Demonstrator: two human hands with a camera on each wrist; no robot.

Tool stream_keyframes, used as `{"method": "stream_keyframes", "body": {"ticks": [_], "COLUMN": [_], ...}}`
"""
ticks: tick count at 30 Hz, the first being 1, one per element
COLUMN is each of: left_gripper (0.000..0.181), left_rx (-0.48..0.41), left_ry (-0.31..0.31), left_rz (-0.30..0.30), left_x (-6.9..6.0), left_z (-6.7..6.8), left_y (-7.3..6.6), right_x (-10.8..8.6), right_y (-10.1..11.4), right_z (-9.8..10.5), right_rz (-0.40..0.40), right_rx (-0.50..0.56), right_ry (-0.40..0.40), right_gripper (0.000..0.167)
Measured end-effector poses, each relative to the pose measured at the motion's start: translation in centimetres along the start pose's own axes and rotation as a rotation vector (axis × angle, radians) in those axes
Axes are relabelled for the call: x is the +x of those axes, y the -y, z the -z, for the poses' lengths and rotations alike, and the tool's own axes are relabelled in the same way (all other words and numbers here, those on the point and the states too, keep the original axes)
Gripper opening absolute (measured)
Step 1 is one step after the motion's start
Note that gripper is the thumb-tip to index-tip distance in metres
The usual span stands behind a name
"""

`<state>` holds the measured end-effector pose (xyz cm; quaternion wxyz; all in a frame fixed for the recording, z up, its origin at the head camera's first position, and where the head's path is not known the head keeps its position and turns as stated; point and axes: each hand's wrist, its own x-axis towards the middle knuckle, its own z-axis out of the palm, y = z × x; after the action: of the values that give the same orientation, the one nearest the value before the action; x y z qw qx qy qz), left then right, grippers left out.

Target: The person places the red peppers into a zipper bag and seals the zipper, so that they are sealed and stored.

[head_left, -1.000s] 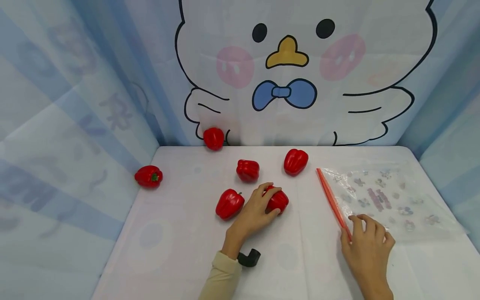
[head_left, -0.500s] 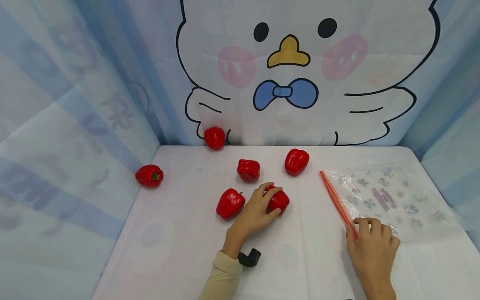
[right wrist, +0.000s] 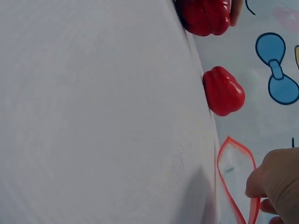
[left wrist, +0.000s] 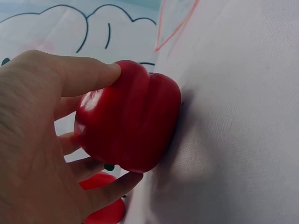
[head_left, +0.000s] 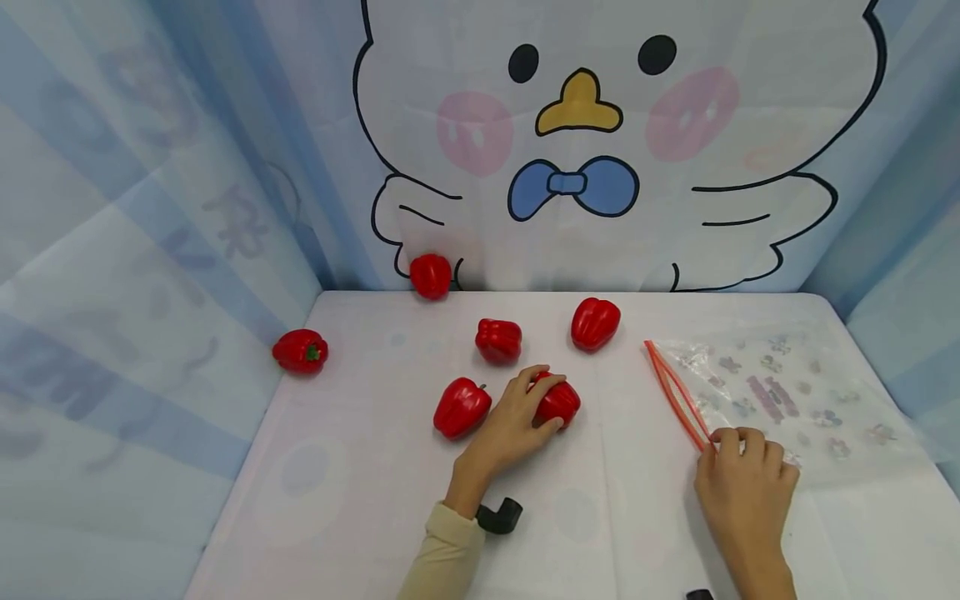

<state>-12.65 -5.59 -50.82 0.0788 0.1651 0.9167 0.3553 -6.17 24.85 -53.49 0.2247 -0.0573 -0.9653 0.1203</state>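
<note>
My left hand (head_left: 510,429) holds a red bell pepper (head_left: 561,402) on the white table. In the left wrist view, the thumb and fingers wrap round this pepper (left wrist: 131,116), whose stem end faces the fingers. My right hand (head_left: 750,492) pinches the orange-red zip edge of a clear printed plastic bag (head_left: 772,396) lying flat at the right. The two strips of that edge stand apart, and in the right wrist view they form a narrow loop (right wrist: 224,176) beside the thumb. The fingertips under the right hand are partly hidden.
Several more bell peppers lie about: one left of the held pepper (head_left: 462,407), one behind it (head_left: 498,342), one farther right (head_left: 596,324), one at the back edge (head_left: 431,277) and one at the left edge (head_left: 301,352). Printed curtains (head_left: 135,250) surround the table.
My right hand has shifted slightly right with the bag's edge, then up a little. The zip strips, close together before, have parted. The left hand stays on its pepper.
</note>
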Motion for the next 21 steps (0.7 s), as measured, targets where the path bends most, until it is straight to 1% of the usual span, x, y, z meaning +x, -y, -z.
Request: {"method": "stream_keyframes", "body": {"ticks": [4, 8, 10, 13, 16, 21], "left_gripper": [0.068, 0.073, 0.075, 0.077, 0.077, 0.077], "left_rx": [-0.002, -0.008, -0.005, 0.016, 0.022, 0.001], "left_ry": [0.005, 0.009, 0.007, 0.006, 0.0, -0.011], "left_rz": [-0.006, -0.01, -0.013, -0.017, -0.014, -0.003], "left_x": [-0.02, -0.03, 0.01, 0.06, 0.1, 0.18], "left_z": [-0.04, -0.04, -0.06, -0.12, -0.2, -0.46], "left_y": [0.03, 0.26, 0.38, 0.46, 0.48, 0.59], "right_x": [-0.05, -0.18, -0.22, -0.29, -0.32, -0.52], "right_y": [-0.04, 0.0, 0.06, 0.21, 0.29, 0.45], "right_z": [0.03, -0.06, -0.05, 0.1, 0.26, 0.52], "right_rz": [0.016, 0.079, 0.113, 0.129, 0.126, 0.128], "right_rx": [0.022, 0.071, 0.094, 0.106, 0.106, 0.113], "right_ry": [-0.076, -0.184, -0.225, -0.244, -0.244, -0.26], "right_gripper": [0.018, 0.015, 0.013, 0.013, 0.014, 0.014]}}
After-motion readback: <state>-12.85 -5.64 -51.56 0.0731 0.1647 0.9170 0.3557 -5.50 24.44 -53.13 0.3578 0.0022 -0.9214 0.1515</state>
